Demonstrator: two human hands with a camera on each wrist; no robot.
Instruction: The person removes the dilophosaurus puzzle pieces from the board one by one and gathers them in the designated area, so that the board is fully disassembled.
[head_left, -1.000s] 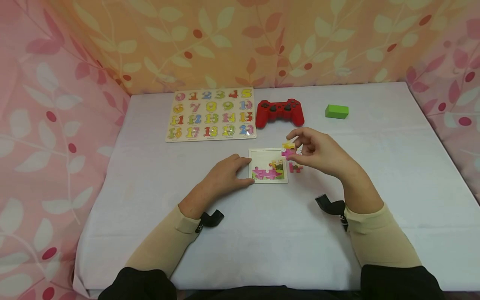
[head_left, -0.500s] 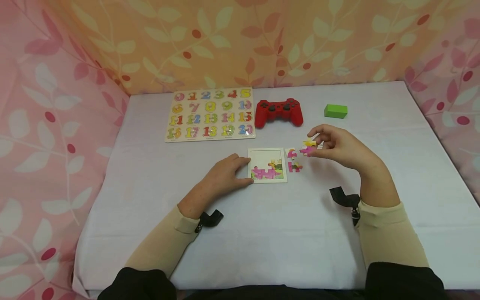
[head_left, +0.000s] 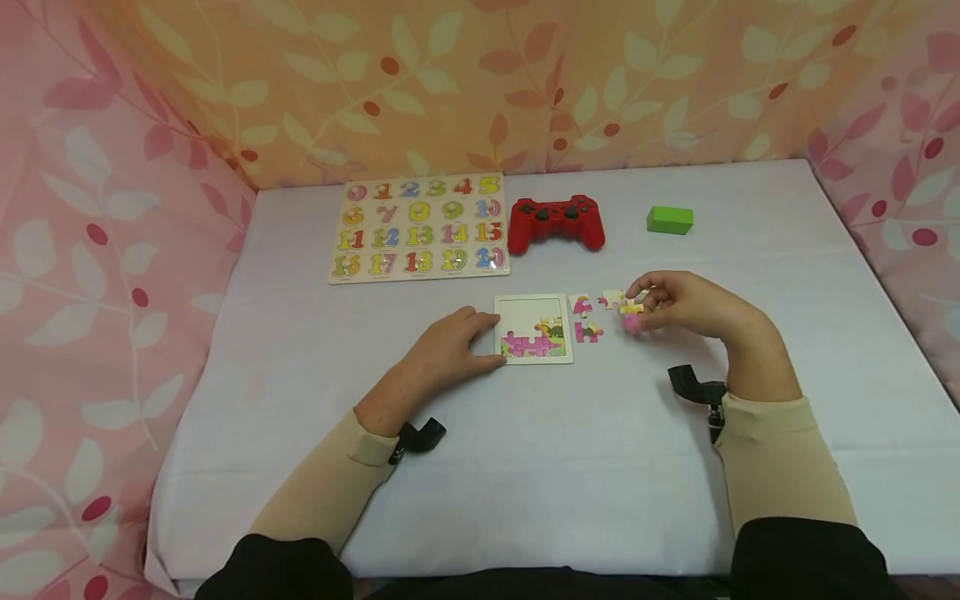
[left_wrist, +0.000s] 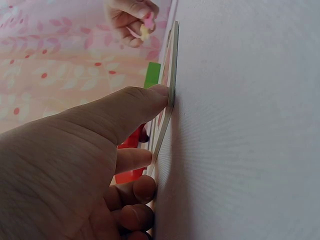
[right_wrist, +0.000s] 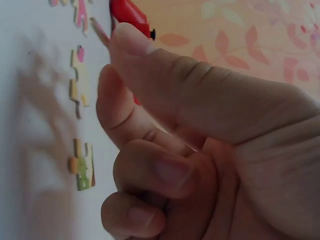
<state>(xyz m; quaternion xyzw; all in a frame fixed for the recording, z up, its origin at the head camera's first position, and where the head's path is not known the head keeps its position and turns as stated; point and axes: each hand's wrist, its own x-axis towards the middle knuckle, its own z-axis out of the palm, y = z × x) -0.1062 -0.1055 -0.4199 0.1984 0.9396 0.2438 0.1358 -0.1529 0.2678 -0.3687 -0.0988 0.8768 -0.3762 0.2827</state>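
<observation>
Right hand (head_left: 693, 308), fingers pinching piece (head_left: 632, 311), 3 o'clock of tray (head_left: 567, 333), left hand (head_left: 446, 348), fingers unclenched, touching tray's 9 o'clock, board (head_left: 402, 214) at 10 o'clock

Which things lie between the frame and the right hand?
Loose puzzle pieces lie between the frame and the right hand, seen in the head view.

Soft light fills the head view; the dimmer right wrist view shows blurry shadows across the white cloth-covered counter (right_wrist: 25, 25).
</observation>
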